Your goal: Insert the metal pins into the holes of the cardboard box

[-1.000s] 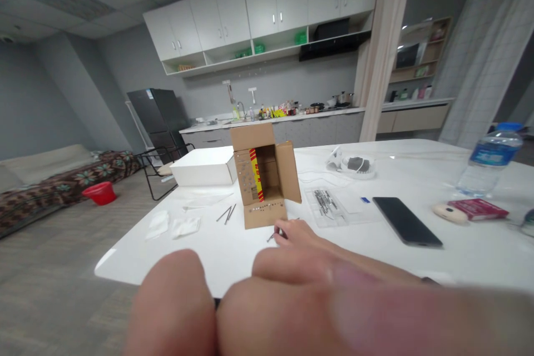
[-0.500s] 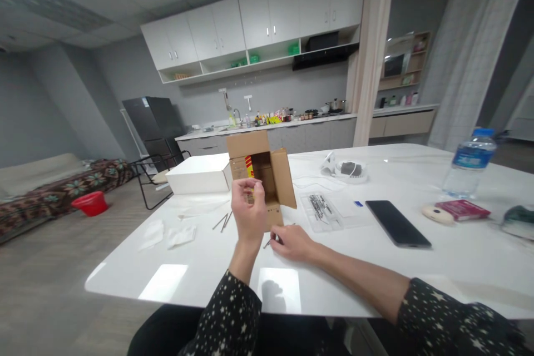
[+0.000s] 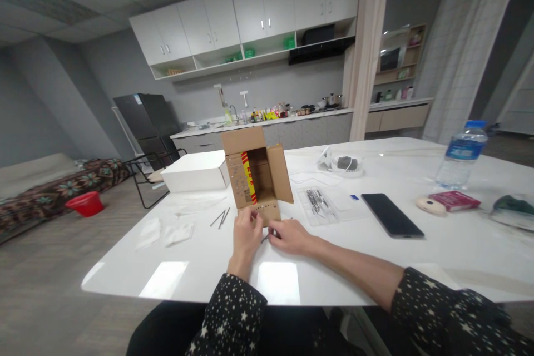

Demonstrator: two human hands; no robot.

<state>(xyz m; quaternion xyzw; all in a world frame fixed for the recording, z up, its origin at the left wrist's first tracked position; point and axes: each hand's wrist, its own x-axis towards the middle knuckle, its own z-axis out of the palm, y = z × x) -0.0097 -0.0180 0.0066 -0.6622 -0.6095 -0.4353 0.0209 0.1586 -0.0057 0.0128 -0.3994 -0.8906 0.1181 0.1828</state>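
An open brown cardboard box [image 3: 255,178] with a red and yellow strip inside lies on its side on the white table [image 3: 334,256], its flaps spread. My left hand [image 3: 245,235] rests on the table just in front of the box's bottom flap, fingers curled near it. My right hand [image 3: 290,236] lies beside it, pinching a thin dark metal pin [image 3: 265,238] against the tabletop. Two more pins [image 3: 221,218] lie to the left of the box.
A white box [image 3: 196,172] stands behind left. A clear bag of pins [image 3: 317,203], a black phone [image 3: 391,214], a water bottle [image 3: 461,156], a red booklet [image 3: 454,200] and white tissues [image 3: 167,232] lie around. A kitchen counter runs along the back wall.
My left hand, huge and close to the camera a second ago, then raised before the box, has come down to the table beside my right hand. The view shifted slightly.
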